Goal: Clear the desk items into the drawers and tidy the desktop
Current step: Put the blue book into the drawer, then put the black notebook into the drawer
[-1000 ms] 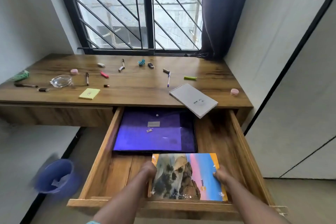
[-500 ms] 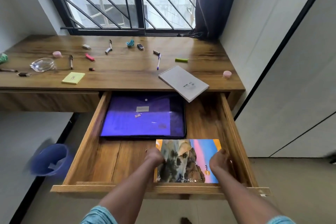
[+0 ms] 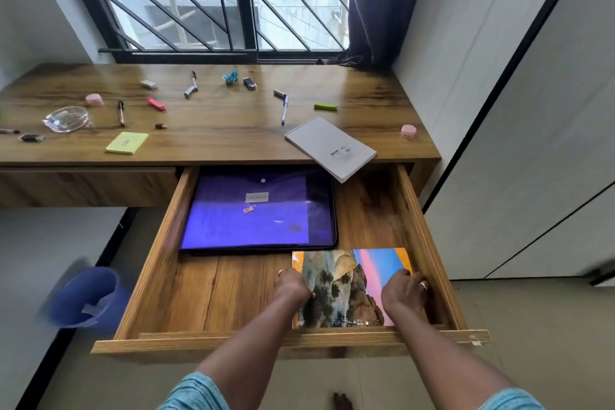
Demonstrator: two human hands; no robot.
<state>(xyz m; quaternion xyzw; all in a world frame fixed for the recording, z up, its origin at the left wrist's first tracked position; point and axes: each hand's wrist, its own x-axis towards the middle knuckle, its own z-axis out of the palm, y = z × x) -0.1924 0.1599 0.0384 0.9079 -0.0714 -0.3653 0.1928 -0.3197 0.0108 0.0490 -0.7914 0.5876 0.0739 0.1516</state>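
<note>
Left hand: my left hand (image 3: 292, 288) is closed over the left edge of the picture book (image 3: 349, 286), so that side lies flat on the drawer floor.
Right hand: my right hand (image 3: 404, 293) grips the book's right edge, next to the drawer's right wall; with a hand on each side I can square it up.
Book's place: it lies in the front right corner of the open drawer (image 3: 213, 296), near edge against the front panel, leaving the bare wood to its left free for more things.
Purple folder: the purple folder (image 3: 259, 213) lies flat at the back left of the drawer, just beyond the book; whether they touch, I can't tell.
Next up, I reckon: the spiral notepad (image 3: 329, 146) hangs over the desktop (image 3: 216, 130) edge above the drawer, so it's the easy one.
Not yet cleared: sticky notes (image 3: 127, 142), blue pen (image 3: 284, 109), green highlighter (image 3: 325, 106), glass dish (image 3: 66, 118).
</note>
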